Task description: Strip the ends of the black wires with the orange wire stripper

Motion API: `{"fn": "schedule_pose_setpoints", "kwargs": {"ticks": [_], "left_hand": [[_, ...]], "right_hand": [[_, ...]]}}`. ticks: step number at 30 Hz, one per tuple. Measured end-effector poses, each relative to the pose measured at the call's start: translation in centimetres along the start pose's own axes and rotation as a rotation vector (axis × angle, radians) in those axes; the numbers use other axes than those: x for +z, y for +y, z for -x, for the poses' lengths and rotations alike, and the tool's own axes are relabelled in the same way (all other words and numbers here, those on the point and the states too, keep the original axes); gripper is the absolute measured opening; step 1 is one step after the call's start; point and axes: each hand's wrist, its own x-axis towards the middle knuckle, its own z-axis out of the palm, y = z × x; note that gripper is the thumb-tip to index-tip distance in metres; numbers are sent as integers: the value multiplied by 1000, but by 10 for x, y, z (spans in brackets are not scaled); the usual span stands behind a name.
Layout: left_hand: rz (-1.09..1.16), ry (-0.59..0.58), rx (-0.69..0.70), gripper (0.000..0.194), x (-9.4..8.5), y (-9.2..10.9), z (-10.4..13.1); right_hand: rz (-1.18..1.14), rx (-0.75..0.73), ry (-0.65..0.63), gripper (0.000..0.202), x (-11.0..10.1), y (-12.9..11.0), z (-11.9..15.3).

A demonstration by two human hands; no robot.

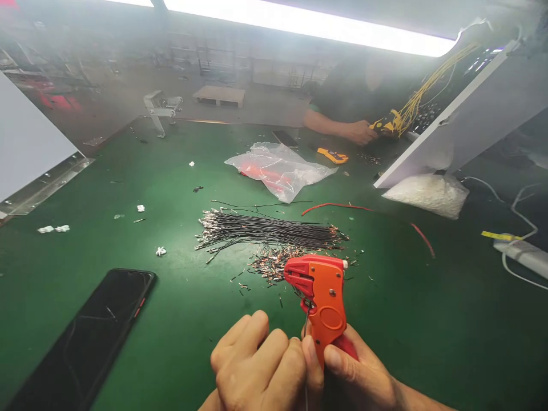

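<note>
My right hand (367, 368) grips a red and orange wire stripper (327, 294), its jaws pointing left. Just left of the handle, my left hand (263, 365) is closed with a thin dark wire (307, 318) pinched in its fingers. The upper end of that wire reaches the small cutter notch below the jaws, where its tip is hidden. Past the tool lies a bundle of black wires (269, 229) with metal terminals at the left ends and bare copper at the right. A heap of copper and insulation clippings (272, 264) sits between the bundle and the stripper.
On the green table (184, 319) a black phone (85, 337) lies at left. Farther back are a clear plastic bag (282, 165), a yellow stripper (333, 155) and a bag of white pieces (428, 194). Across the table a person's hand (362, 132) holds another yellow tool.
</note>
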Motion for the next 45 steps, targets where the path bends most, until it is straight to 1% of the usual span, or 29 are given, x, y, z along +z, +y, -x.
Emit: {"fn": "schedule_pose_setpoints", "kwargs": {"ticks": [4,8,11,14,17,20,22,26,29,31,33,34,35,36,38,41,42,45], "left_hand": [[1,4,5,32,-2,0,2],[-28,-40,30,30,-4,-2,2],[-42,-57,45,28,-4,-2,3],[-41,-55,52,30,-3,-2,4],[-32,-51,43,34,-2,-1,5],[-15,-56,52,32,-2,-3,3],[-3,-61,55,31,-2,-5,2],[10,-42,48,33,1,-7,1],[8,-68,61,32,2,-7,2],[17,-73,74,32,1,-8,3],[34,-84,70,32,-1,-8,5],[39,-111,63,32,-1,-9,6],[39,-140,51,32,-1,-9,7],[39,-162,36,33,-1,-10,8],[68,-162,-2,33,2,-11,10],[171,-78,-59,30,6,-12,11],[195,-82,-78,28,6,-12,11],[210,-170,-124,23,6,-14,11]], "right_hand": [[71,15,-2,40,0,1,0],[38,41,6,43,1,3,3],[10,77,56,42,1,3,5],[-2,136,102,45,0,4,6],[5,77,102,46,-3,9,5],[6,15,107,44,-6,15,5],[0,20,111,44,-7,15,5],[-4,85,111,45,-10,13,7],[4,97,109,47,-12,18,9],[-2,73,144,48,-13,25,11],[-16,39,213,48,-13,32,13],[-3,44,215,48,-13,34,14],[-6,24,260,48,-13,35,14],[2,19,267,49,-12,34,14],[53,16,238,51,-12,28,12],[201,29,114,54,-12,15,9],[233,27,97,54,-12,11,8],[231,29,119,53,-13,8,7]]}}
